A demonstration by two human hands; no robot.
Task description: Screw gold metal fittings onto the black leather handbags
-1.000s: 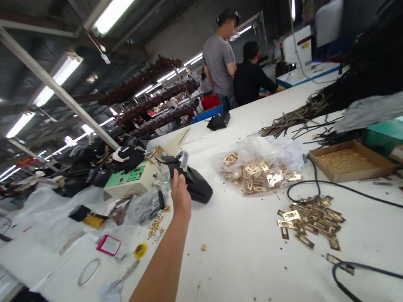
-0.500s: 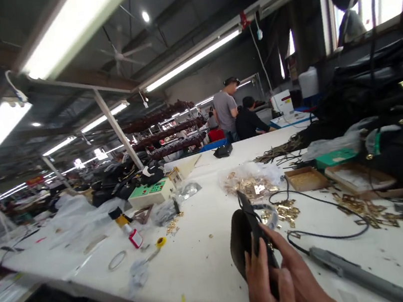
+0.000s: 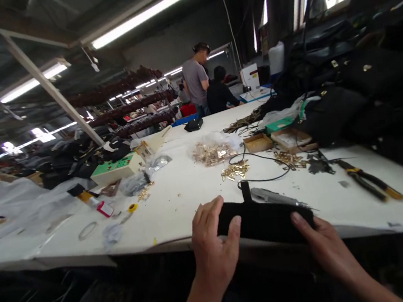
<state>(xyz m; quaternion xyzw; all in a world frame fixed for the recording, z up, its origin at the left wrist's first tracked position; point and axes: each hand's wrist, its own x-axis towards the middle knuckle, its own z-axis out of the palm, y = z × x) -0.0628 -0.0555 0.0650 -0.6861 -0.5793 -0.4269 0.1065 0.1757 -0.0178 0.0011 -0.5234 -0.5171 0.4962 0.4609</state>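
Centrally, the bag [image 3: 265, 223], black, is held at the near edge of the white desk [image 3: 174, 221]; its lower part merges with shadow, its outline there indistinct. Left hand [image 3: 213, 242]: grip spread, touching the bag's left end. Right hand [image 3: 322, 236]: grip pinching the right end, fingers partly hidden behind. The bag partly covers a grey tool [image 3: 274, 195]. Pliers [image 3: 371, 181] lie right; brass plates [image 3: 235, 170], farther back. Beyond, two people [image 3: 196, 83] occupy the dim, tube-lit room.
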